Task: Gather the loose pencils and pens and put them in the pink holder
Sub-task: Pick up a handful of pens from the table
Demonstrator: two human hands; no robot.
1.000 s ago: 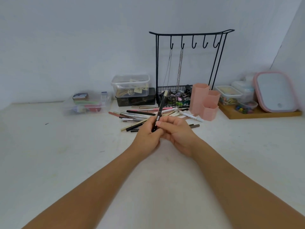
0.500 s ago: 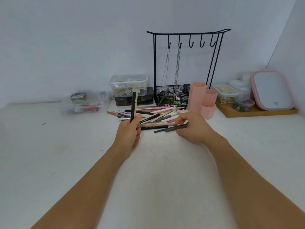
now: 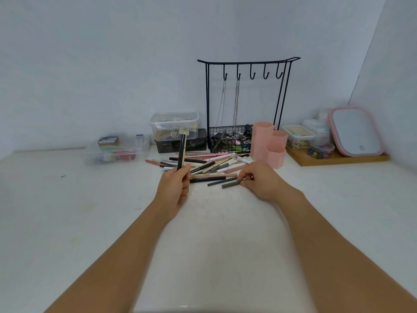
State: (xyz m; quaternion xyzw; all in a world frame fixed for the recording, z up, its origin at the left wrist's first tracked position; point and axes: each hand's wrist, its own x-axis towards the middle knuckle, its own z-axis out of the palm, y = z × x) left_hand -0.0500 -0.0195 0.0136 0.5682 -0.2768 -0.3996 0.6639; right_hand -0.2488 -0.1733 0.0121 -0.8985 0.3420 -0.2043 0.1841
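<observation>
Since half a second ago little has shifted; left hand (image 3: 174,186) still grips a black pen (image 3: 181,152) upright; right hand (image 3: 259,180) pinches a grey pencil (image 3: 231,184) lying on the white table (image 3: 67,211). Step: gathering, I judge; next, lift it, join the bundle. Loose pile (image 3: 203,162) lies beyond; pink holder (image 3: 268,144) far right, unobstructed; wire rack (image 3: 246,105) stands close behind it.

Bright, even, soft light; faint shadows; wide-angle bending at edges.
</observation>
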